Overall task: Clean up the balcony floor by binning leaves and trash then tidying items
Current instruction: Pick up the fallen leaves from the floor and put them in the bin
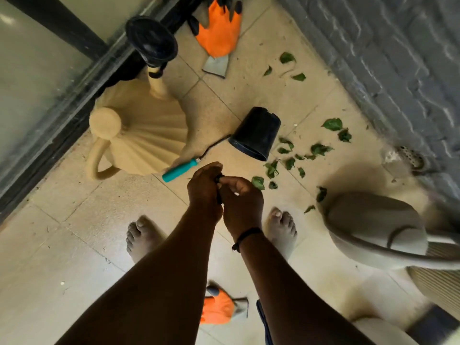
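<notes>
Pale balcony floor (82, 227) has green leaves (271, 168) scattered. Our left hand (204, 190) and right hand (241, 200) have fingers curled round something small and dark; we should hold tight and bin it.

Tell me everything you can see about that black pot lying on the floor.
The black pot looks like thin plastic, a plain tapered plant pot. It lies tipped on its side on the tiled floor, its wide open mouth facing toward the person and its narrower base pointing away. No soil shows at its mouth. Green leaves are scattered on its right, and a tool with a teal handle lies on its left. Neither hand touches it.
</notes>
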